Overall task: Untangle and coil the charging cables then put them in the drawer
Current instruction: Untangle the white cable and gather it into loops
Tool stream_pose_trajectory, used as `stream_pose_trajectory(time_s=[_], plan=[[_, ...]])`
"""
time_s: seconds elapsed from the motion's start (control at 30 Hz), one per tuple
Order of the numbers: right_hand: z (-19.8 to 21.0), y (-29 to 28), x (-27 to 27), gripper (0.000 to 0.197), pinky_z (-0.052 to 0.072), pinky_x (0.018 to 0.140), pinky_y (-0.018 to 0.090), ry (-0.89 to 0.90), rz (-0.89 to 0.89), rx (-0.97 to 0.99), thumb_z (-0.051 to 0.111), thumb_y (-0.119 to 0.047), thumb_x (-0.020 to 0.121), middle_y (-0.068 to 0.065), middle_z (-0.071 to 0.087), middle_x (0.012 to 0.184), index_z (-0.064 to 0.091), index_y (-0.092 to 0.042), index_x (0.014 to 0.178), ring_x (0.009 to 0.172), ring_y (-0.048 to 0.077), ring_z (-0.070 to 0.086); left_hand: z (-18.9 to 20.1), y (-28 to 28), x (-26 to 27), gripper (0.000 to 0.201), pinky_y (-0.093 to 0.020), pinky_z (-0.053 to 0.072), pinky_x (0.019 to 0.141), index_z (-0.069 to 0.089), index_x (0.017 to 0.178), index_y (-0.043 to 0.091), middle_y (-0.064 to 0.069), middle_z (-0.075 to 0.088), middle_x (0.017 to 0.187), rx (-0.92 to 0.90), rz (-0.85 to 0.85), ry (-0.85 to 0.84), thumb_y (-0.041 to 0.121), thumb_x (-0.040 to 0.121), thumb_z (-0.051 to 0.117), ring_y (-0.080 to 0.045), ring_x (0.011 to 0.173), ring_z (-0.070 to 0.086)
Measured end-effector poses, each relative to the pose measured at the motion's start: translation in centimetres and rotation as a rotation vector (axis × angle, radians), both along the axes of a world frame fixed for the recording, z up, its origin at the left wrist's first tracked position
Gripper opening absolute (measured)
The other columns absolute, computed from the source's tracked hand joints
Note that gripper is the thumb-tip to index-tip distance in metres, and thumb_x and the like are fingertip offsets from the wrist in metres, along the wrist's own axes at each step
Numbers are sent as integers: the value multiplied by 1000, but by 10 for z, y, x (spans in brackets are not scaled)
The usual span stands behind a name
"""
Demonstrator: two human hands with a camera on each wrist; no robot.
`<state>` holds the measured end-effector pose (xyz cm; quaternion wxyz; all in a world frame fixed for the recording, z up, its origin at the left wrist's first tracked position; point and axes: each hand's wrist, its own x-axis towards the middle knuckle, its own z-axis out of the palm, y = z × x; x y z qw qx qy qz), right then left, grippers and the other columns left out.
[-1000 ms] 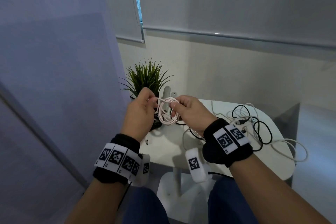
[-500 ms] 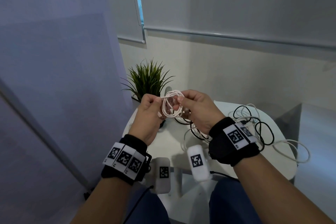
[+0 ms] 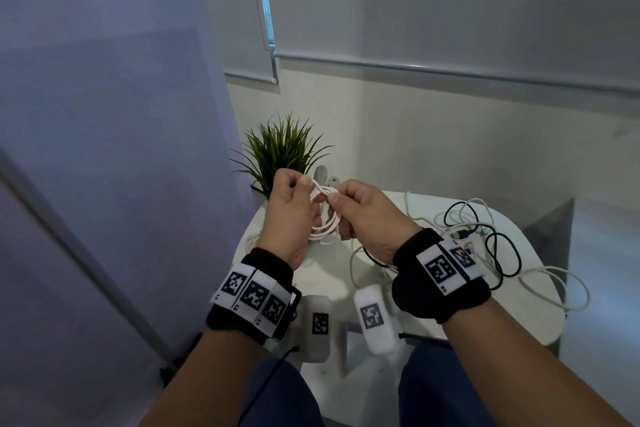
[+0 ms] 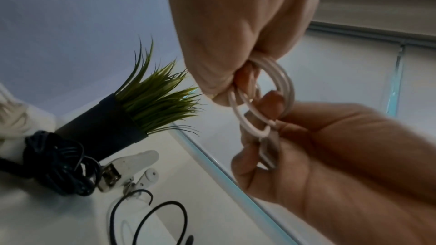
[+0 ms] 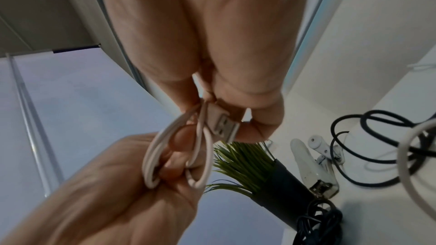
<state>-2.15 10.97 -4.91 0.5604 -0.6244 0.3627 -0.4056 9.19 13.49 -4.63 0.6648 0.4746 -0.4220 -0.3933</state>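
Note:
A pale pink charging cable (image 3: 325, 222), wound into a small coil, hangs between my two hands above the white table (image 3: 329, 274). My left hand (image 3: 300, 190) pinches the coil's top loops (image 4: 282, 81). My right hand (image 3: 337, 200) grips the other side and holds the cable's USB plug (image 5: 221, 125) against the loops. A tangle of black and white cables (image 3: 485, 243) lies on the table to the right. A bundled dark cable (image 4: 56, 167) sits beside the plant pot. No drawer is in view.
A potted grass plant (image 3: 282, 149) stands at the table's back left, just behind my hands. A white clip (image 4: 128, 165) lies next to it. A wall (image 3: 104, 149) runs close on the left, and a white cable loop (image 3: 568, 291) hangs over the table's right edge.
Both hands have drawn closer together and lifted slightly with the pink coil. The coil has gone from a wide open loop to a narrower, tighter bundle.

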Motion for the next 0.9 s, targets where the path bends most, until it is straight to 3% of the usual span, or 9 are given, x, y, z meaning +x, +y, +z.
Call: stream_pose_trajectory(time_s=[0.13, 0.33, 0.47, 0.53, 0.63, 0.77, 0.9], plan=[[1, 5, 0, 18, 38, 48, 19, -69, 83, -17, 52, 8, 89, -7, 60, 55, 57, -8, 94, 45, 3, 47, 2, -4, 0, 20, -13, 29, 34, 40, 82, 16, -3, 45, 63, -17, 97, 24, 12, 101, 36, -4, 33, 37], [-1, 9, 6, 22, 41, 50, 12, -153, 50, 9, 49, 9, 91, -12, 59, 52, 64, 1, 104, 46, -1, 47, 0, -13, 2, 20, -22, 34, 42, 43, 79, 18, -6, 45, 66, -47, 227, -20, 11, 98, 42, -14, 49, 40], [4, 7, 8, 27, 45, 49, 14, -282, 23, 103, 44, 10, 92, -4, 63, 55, 67, -5, 92, 48, 4, 55, -1, -13, 0, 21, -30, 45, 50, 47, 76, 24, -1, 51, 67, -81, 291, -93, 16, 95, 48, -15, 56, 50], [8, 6, 7, 30, 47, 48, 16, -346, 18, 152, 42, 10, 93, -2, 64, 56, 65, -7, 87, 48, 7, 58, -1, -13, 0, 19, -40, 50, 55, 48, 74, 32, 0, 54, 69, -92, 307, -148, 25, 91, 49, -17, 60, 53], [9, 4, 6, 30, 48, 49, 19, -334, 9, 147, 41, 10, 94, 1, 65, 62, 66, -7, 92, 50, 9, 55, 0, -10, -1, 14, -48, 51, 59, 48, 71, 40, -2, 52, 71, -106, 290, -231, 36, 85, 46, -21, 63, 52], [6, 3, 10, 34, 43, 51, 20, -268, 19, 102, 37, 4, 97, 0, 56, 62, 66, -14, 92, 48, 6, 46, -3, -11, -1, 14, -39, 41, 60, 47, 71, 39, 2, 48, 68, -100, 295, -255, 40, 84, 44, -21, 63, 45], [3, 7, 13, 31, 43, 50, 16, -237, 37, 39, 36, 2, 99, 0, 51, 61, 62, -14, 92, 47, 2, 47, -1, -15, -4, 19, -31, 37, 51, 48, 70, 36, -1, 43, 63, -49, 269, -104, 34, 89, 48, -19, 52, 39]])
